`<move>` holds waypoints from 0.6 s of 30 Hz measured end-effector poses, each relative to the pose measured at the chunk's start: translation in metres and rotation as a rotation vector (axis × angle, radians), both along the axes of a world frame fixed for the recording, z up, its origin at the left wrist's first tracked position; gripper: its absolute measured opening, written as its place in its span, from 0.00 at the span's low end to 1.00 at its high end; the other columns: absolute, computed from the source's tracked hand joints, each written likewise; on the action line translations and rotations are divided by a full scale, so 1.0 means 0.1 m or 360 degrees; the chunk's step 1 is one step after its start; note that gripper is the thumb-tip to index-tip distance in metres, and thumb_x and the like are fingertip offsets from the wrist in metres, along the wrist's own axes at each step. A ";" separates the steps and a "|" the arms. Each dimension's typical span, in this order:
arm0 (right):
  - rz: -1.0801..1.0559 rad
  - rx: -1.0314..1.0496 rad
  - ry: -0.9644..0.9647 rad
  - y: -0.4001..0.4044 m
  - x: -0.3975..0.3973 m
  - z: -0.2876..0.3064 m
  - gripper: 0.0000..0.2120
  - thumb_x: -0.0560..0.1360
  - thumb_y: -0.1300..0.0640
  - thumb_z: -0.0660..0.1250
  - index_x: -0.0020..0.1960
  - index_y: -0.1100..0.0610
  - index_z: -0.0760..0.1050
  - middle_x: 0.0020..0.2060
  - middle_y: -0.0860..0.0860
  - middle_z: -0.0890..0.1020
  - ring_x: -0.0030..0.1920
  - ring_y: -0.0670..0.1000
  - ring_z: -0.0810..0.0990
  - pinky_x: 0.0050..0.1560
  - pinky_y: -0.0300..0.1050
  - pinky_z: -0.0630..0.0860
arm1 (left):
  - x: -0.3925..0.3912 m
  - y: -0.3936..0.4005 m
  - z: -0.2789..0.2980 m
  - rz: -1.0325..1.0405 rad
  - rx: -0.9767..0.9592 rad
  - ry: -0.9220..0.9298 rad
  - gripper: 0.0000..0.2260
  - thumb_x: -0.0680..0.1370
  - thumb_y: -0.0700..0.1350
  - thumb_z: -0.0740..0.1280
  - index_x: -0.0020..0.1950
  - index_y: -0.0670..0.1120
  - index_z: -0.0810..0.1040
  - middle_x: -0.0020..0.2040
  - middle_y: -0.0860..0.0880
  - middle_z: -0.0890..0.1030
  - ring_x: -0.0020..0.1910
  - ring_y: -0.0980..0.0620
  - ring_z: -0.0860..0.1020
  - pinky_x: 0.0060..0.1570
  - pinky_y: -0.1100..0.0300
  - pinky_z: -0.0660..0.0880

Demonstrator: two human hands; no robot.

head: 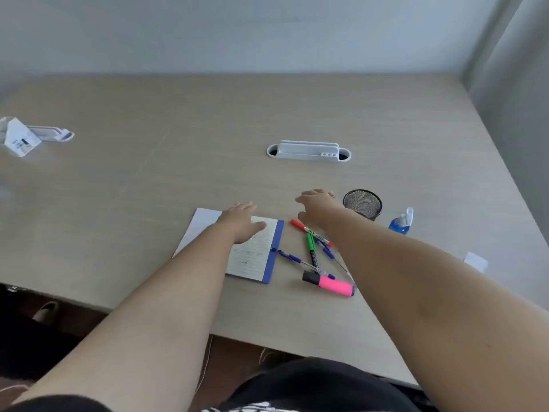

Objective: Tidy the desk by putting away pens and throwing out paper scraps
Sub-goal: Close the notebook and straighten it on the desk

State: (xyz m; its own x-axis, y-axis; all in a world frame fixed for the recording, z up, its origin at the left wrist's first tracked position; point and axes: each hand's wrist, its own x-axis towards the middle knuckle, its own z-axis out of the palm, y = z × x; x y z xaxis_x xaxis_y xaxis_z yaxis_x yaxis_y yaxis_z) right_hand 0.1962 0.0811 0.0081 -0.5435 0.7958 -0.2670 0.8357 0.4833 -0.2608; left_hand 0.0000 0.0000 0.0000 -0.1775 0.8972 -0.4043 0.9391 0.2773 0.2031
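Note:
Several pens lie loose on the desk: a red-capped marker (309,231), a green marker (311,248), blue ballpoints (292,258) and a pink highlighter (331,284). A black mesh pen cup (363,204) stands just behind them. My right hand (318,207) hovers over the far end of the pens, beside the cup, fingers spread and empty. My left hand (241,220) rests flat on an open lined notebook (252,257) with a blue cover. A white paper scrap (476,261) lies at the right, partly behind my right arm.
A white cable tray (309,151) is set into the desk further back. A blue spray bottle (401,223) stands right of the cup. Crumpled white packaging (19,137) lies at the far left. The desk's front edge (148,318) runs below my arms.

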 end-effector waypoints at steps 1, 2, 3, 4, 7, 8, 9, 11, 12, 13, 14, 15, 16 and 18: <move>0.0030 -0.0023 -0.0061 -0.06 -0.05 -0.05 0.25 0.78 0.52 0.57 0.74 0.50 0.61 0.76 0.49 0.61 0.76 0.53 0.55 0.74 0.54 0.50 | -0.02 -0.08 -0.07 0.0021 -0.0053 -0.0010 0.33 0.78 0.61 0.58 0.78 0.47 0.52 0.80 0.51 0.52 0.78 0.49 0.48 0.74 0.51 0.50; 0.0057 -0.0061 -0.0081 -0.10 -0.08 -0.11 0.25 0.78 0.52 0.56 0.75 0.50 0.60 0.76 0.49 0.60 0.76 0.53 0.55 0.75 0.54 0.50 | -0.06 -0.13 -0.12 0.0040 -0.0092 -0.0024 0.36 0.77 0.63 0.59 0.78 0.47 0.52 0.79 0.51 0.52 0.78 0.50 0.47 0.74 0.50 0.51; 0.0077 -0.0109 -0.0128 -0.17 -0.11 -0.20 0.25 0.78 0.52 0.56 0.75 0.50 0.60 0.76 0.49 0.60 0.76 0.53 0.54 0.75 0.54 0.50 | -0.10 -0.20 -0.23 0.0042 -0.0144 0.0001 0.39 0.75 0.66 0.61 0.78 0.47 0.52 0.79 0.52 0.51 0.78 0.50 0.47 0.73 0.50 0.52; 0.0097 -0.0148 -0.0177 -0.24 -0.12 -0.30 0.25 0.77 0.52 0.56 0.74 0.50 0.61 0.76 0.49 0.59 0.76 0.53 0.54 0.75 0.54 0.49 | -0.13 -0.26 -0.32 0.0033 -0.0165 0.0024 0.42 0.73 0.68 0.62 0.78 0.47 0.51 0.80 0.52 0.51 0.78 0.50 0.46 0.73 0.49 0.52; 0.0074 -0.0198 -0.0232 -0.48 -0.12 -0.63 0.26 0.77 0.49 0.59 0.74 0.50 0.61 0.78 0.49 0.55 0.77 0.53 0.51 0.76 0.55 0.47 | -0.19 -0.37 -0.58 0.0034 -0.0144 0.0026 0.51 0.66 0.72 0.65 0.79 0.47 0.48 0.80 0.52 0.46 0.78 0.49 0.40 0.75 0.44 0.45; 0.0023 -0.0215 -0.0208 -0.55 -0.10 -0.71 0.27 0.77 0.46 0.60 0.74 0.50 0.60 0.78 0.49 0.53 0.77 0.53 0.48 0.76 0.56 0.47 | -0.20 -0.40 -0.64 0.0039 -0.0123 0.0019 0.53 0.64 0.72 0.66 0.79 0.48 0.46 0.80 0.53 0.43 0.77 0.48 0.38 0.75 0.43 0.42; -0.0028 -0.0307 -0.0219 -0.62 -0.24 -0.89 0.29 0.76 0.44 0.61 0.74 0.50 0.59 0.78 0.50 0.50 0.78 0.53 0.45 0.76 0.57 0.45 | -0.32 -0.38 -0.82 0.0024 -0.0232 -0.0051 0.56 0.62 0.73 0.67 0.79 0.48 0.44 0.79 0.54 0.40 0.77 0.48 0.35 0.74 0.42 0.39; -0.0160 -0.0388 -0.0197 -0.81 -0.30 -1.07 0.35 0.74 0.39 0.62 0.76 0.50 0.56 0.78 0.50 0.45 0.77 0.52 0.39 0.76 0.60 0.41 | -0.33 -0.52 -1.04 -0.0005 -0.0308 -0.0140 0.60 0.60 0.73 0.68 0.78 0.50 0.39 0.78 0.56 0.36 0.76 0.49 0.32 0.73 0.42 0.37; -0.0180 -0.0377 -0.0204 -0.87 -0.26 -1.07 0.37 0.73 0.38 0.63 0.76 0.49 0.54 0.78 0.49 0.43 0.77 0.52 0.37 0.75 0.61 0.39 | -0.29 -0.60 -1.08 -0.0020 -0.0296 -0.0143 0.60 0.59 0.73 0.68 0.78 0.51 0.37 0.78 0.57 0.34 0.75 0.49 0.31 0.73 0.42 0.36; -0.0208 -0.0388 -0.0219 -0.86 -0.32 -1.09 0.39 0.72 0.37 0.63 0.76 0.49 0.52 0.78 0.49 0.41 0.77 0.53 0.36 0.75 0.61 0.37 | -0.36 -0.57 -1.12 -0.0021 -0.0289 -0.0173 0.61 0.59 0.74 0.68 0.77 0.52 0.35 0.77 0.58 0.33 0.75 0.50 0.30 0.73 0.41 0.35; -0.0222 -0.0400 -0.0223 -0.83 -0.39 -1.11 0.41 0.71 0.36 0.64 0.77 0.47 0.50 0.78 0.48 0.40 0.77 0.53 0.35 0.75 0.61 0.36 | -0.43 -0.53 -1.14 -0.0019 -0.0265 -0.0191 0.61 0.59 0.74 0.68 0.77 0.52 0.35 0.77 0.58 0.32 0.75 0.51 0.30 0.73 0.41 0.35; -0.0221 -0.0381 -0.0190 -0.83 -0.40 -1.11 0.42 0.70 0.35 0.65 0.76 0.46 0.49 0.78 0.47 0.39 0.77 0.53 0.35 0.74 0.61 0.35 | -0.42 -0.53 -1.14 -0.0013 -0.0206 -0.0184 0.60 0.59 0.74 0.67 0.77 0.53 0.34 0.77 0.59 0.32 0.75 0.51 0.30 0.72 0.41 0.35; -0.0217 -0.0369 -0.0172 -0.86 -0.41 -1.09 0.43 0.69 0.34 0.65 0.76 0.44 0.48 0.78 0.46 0.39 0.77 0.53 0.35 0.74 0.62 0.34 | -0.42 -0.55 -1.14 -0.0012 -0.0163 -0.0183 0.59 0.60 0.74 0.67 0.77 0.53 0.35 0.77 0.59 0.33 0.75 0.51 0.30 0.73 0.41 0.36; -0.0207 -0.0340 -0.0173 -0.89 -0.42 -1.07 0.45 0.68 0.32 0.66 0.76 0.43 0.47 0.78 0.46 0.39 0.77 0.53 0.35 0.72 0.63 0.33 | -0.41 -0.54 -1.13 0.0011 -0.0070 -0.0204 0.56 0.62 0.73 0.67 0.78 0.54 0.38 0.78 0.59 0.36 0.76 0.51 0.32 0.73 0.42 0.37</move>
State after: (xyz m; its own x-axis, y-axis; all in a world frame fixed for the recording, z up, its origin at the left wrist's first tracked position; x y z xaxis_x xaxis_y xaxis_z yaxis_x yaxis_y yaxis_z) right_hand 0.1543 -0.0075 -0.0989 -0.3994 0.7764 -0.4875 0.9158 0.3138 -0.2506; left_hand -0.0407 -0.0544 -0.1131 -0.1278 0.8771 -0.4631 0.9043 0.2948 0.3088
